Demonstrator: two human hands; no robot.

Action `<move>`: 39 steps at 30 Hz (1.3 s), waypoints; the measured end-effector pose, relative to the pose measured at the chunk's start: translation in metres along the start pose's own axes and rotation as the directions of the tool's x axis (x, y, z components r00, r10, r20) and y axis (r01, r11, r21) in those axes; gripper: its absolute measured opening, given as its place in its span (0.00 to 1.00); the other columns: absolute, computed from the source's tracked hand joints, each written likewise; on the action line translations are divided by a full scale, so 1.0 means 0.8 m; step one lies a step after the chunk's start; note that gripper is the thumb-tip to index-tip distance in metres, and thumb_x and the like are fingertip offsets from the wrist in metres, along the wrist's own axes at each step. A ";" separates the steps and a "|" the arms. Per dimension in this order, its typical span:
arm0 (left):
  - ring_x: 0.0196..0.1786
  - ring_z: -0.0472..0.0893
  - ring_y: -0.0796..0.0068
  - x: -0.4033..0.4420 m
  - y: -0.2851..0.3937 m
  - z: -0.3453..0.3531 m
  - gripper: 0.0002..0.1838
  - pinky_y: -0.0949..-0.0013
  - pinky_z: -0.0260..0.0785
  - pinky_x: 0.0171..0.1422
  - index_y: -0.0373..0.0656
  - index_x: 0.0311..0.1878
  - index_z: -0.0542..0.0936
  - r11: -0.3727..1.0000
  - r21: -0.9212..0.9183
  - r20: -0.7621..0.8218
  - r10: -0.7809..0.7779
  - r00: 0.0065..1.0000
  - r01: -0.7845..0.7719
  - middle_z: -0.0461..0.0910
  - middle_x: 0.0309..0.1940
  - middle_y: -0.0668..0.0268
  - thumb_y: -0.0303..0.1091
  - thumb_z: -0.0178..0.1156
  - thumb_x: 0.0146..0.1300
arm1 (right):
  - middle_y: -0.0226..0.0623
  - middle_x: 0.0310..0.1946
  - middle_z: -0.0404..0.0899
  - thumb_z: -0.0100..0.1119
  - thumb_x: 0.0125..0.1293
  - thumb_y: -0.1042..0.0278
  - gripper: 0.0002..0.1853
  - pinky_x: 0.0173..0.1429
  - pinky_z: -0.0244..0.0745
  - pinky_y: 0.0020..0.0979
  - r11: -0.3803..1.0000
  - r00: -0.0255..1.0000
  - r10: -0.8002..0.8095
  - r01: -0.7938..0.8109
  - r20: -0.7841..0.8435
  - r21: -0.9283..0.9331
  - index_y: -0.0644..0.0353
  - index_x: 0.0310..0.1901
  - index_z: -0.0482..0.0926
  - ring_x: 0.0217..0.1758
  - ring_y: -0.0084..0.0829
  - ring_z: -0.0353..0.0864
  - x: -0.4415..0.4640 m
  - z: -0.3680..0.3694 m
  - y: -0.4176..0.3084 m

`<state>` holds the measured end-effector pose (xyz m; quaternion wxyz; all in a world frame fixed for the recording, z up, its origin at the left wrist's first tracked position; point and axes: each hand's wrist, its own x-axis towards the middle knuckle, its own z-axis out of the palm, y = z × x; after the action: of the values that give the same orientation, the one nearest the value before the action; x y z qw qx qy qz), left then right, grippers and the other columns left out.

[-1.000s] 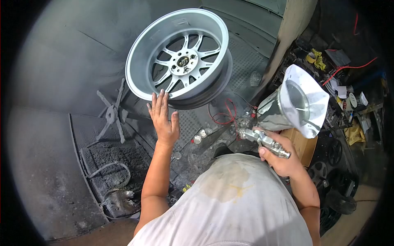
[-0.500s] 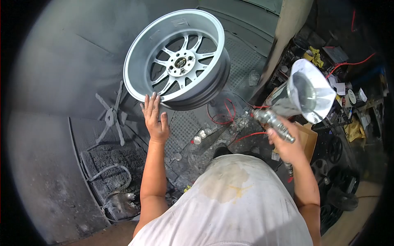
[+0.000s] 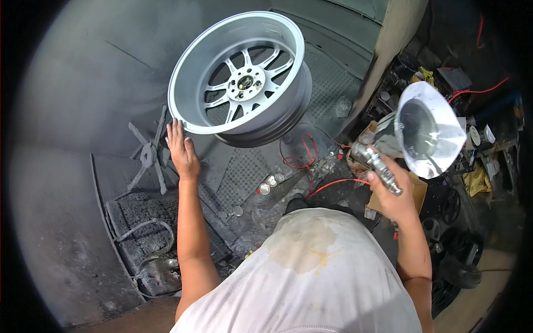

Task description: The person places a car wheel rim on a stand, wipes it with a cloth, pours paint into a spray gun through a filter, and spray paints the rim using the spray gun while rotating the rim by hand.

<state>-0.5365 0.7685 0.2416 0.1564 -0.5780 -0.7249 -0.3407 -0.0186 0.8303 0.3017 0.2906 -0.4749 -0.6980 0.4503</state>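
A silver alloy wheel (image 3: 255, 91) stands tilted in front of me, its spokes and hub showing inside the barrel. My left hand (image 3: 184, 155) is open, its straight fingertips at the lower left edge of the wheel's lip; whether they press on it I cannot tell. Off to the right, my right hand (image 3: 397, 194) is wrapped round a metal spray gun (image 3: 382, 168). The gun carries a translucent cup (image 3: 391, 137) with a white paper-like funnel (image 3: 456, 136) flaring from its mouth. What supports the wheel is mostly hidden beneath it.
A red hose (image 3: 338, 182) runs over the dirty floor. At left are a star-shaped stand (image 3: 147, 156) and a rough dark pad (image 3: 133, 213). Cluttered shelves (image 3: 491, 152) and a cardboard box (image 3: 417, 191) stand at right. Round silver discs (image 3: 265, 189) lie on the floor.
The wheel has turned, its spokes now at different angles. My left hand has moved left and slightly up along the lip. The spray gun has shifted a little right and down.
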 end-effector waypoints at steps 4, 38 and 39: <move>0.83 0.56 0.51 -0.022 0.061 0.000 0.36 0.39 0.35 0.84 0.44 0.76 0.69 0.992 -0.030 0.078 0.126 0.989 -0.124 0.66 0.78 0.57 0.60 0.40 0.79 | 0.45 0.56 0.83 0.61 0.73 0.63 0.25 0.68 0.69 0.33 0.999 0.993 0.006 -0.003 -0.115 0.032 0.60 0.69 0.75 0.61 0.34 0.80 0.003 0.005 -0.009; 0.74 0.66 0.46 -0.018 0.171 -0.007 0.28 0.45 0.52 0.80 0.38 0.66 0.77 0.957 -0.238 0.015 0.175 0.984 -0.166 0.72 0.70 0.51 0.32 0.67 0.61 | 0.30 0.37 0.82 0.63 0.70 0.67 0.26 0.40 0.74 0.24 0.994 0.995 -0.087 0.084 0.047 0.066 0.64 0.68 0.76 0.33 0.17 0.76 -0.021 0.061 0.001; 0.71 0.71 0.50 -0.028 0.196 -0.003 0.25 0.52 0.58 0.78 0.36 0.63 0.79 0.930 -0.338 0.050 0.169 0.984 -0.143 0.77 0.64 0.52 0.28 0.64 0.59 | 0.34 0.45 0.83 0.62 0.71 0.67 0.26 0.46 0.76 0.25 0.993 0.997 0.040 -0.046 0.059 0.109 0.62 0.69 0.75 0.41 0.20 0.79 -0.020 0.052 0.001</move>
<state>-0.3828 0.7660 0.2784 0.0544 -0.6648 -0.6142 -0.4216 -0.0471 0.8008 0.2833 0.2869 -0.4599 -0.6697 0.5077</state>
